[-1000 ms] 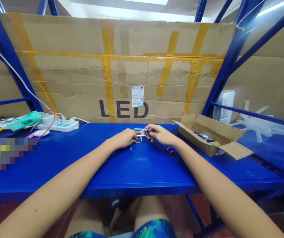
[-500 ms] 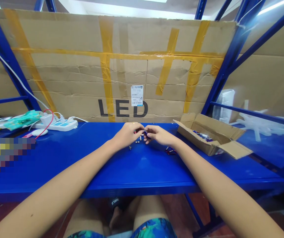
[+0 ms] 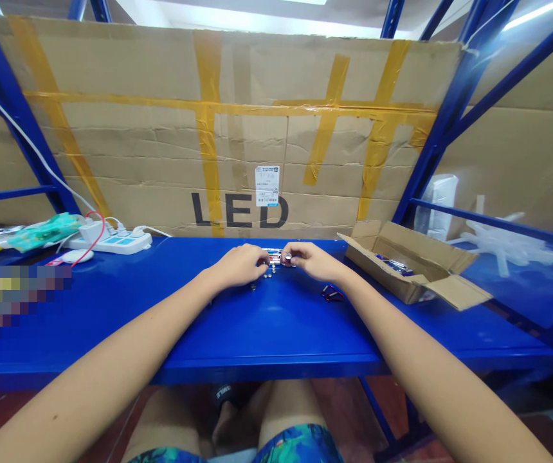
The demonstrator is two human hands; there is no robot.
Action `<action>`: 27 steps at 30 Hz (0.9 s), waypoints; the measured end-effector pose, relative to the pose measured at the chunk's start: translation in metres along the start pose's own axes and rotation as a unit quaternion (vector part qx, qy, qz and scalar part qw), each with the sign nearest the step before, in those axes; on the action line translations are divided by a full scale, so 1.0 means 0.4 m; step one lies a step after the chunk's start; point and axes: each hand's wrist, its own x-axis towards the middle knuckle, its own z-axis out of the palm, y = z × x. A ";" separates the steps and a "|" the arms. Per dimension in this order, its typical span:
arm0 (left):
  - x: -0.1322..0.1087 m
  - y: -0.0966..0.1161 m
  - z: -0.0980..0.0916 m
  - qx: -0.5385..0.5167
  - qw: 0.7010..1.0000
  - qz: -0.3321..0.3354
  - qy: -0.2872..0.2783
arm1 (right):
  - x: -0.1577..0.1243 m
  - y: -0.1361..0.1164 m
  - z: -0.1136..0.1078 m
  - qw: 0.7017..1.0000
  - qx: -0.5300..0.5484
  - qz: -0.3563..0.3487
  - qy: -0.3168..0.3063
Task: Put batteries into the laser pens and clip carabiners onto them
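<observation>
Above the blue table, my right hand (image 3: 310,260) has its thumb and fingers closed around a small red cylinder with a round silver end (image 3: 288,256); its exact kind is too small to tell. Facing it, my left hand (image 3: 238,265) has its fingers curled together at the left end of a row of slim silver, red and blue tubes (image 3: 273,257). What its fingertips pinch, if anything, is hidden. Several tiny metal pieces (image 3: 269,275) lie just in front of the row. Near my right wrist lies a dark red and blue looped item (image 3: 332,293).
An open cardboard box (image 3: 404,283) with blue and silver items inside stands at the right. At the left are a white power strip (image 3: 126,243) with plugs and cables, and a green plastic packet (image 3: 47,231). A big taped cardboard panel (image 3: 161,148) closes off the back.
My hands have moved apart, the left one shifting leftward. The row of tubes between them now shows. The piece in my right hand has turned its round silver end into view.
</observation>
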 end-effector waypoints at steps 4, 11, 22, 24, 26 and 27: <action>0.001 -0.016 0.022 -0.016 0.998 -0.009 -0.060 | 0.000 -0.006 0.001 1.000 -0.019 -0.001 -0.005; 0.007 -0.013 0.027 -0.046 0.994 -0.051 -0.087 | 0.002 0.005 0.005 0.999 -0.039 0.007 -0.015; 0.008 0.034 0.011 -0.132 0.981 0.047 0.132 | -0.003 -0.001 0.022 0.997 0.049 0.052 -0.041; 0.008 0.037 0.015 -0.108 0.983 0.073 0.131 | -0.002 -0.004 0.024 0.995 0.070 0.054 -0.037; 0.008 0.034 0.018 -0.099 0.982 0.091 0.134 | -0.001 -0.005 0.026 0.995 0.081 0.054 -0.034; 0.009 0.031 0.019 -0.098 0.981 0.098 0.136 | -0.001 -0.005 0.027 0.994 0.087 0.053 -0.034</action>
